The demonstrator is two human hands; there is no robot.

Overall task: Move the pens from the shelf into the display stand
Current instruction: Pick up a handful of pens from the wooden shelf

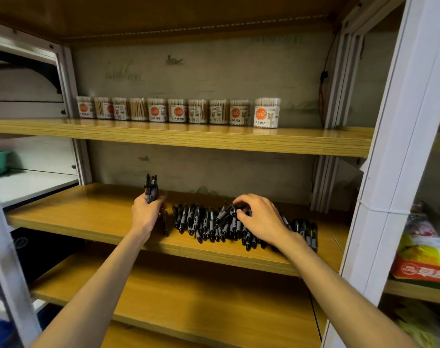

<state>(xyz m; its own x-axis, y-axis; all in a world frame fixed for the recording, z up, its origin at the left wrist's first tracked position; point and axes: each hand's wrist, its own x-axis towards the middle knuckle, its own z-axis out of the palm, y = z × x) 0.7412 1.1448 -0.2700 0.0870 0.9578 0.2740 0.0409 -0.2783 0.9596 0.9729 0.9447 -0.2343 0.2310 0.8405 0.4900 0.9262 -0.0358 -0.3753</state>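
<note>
While pens remain: most lie heaped on the shelf (93, 217), frame centre.
Pile: pens (209, 222), black, overlapping.
Left hand (145, 213): grip curled round a bundle (150, 188) held upright, left of the pile.
Right hand (260, 218): fingers bent over the pile, pinching at a pen.
Stand: not in view.
Advice: probably lift one pen clear before passing it left, tips aligned.
</note>
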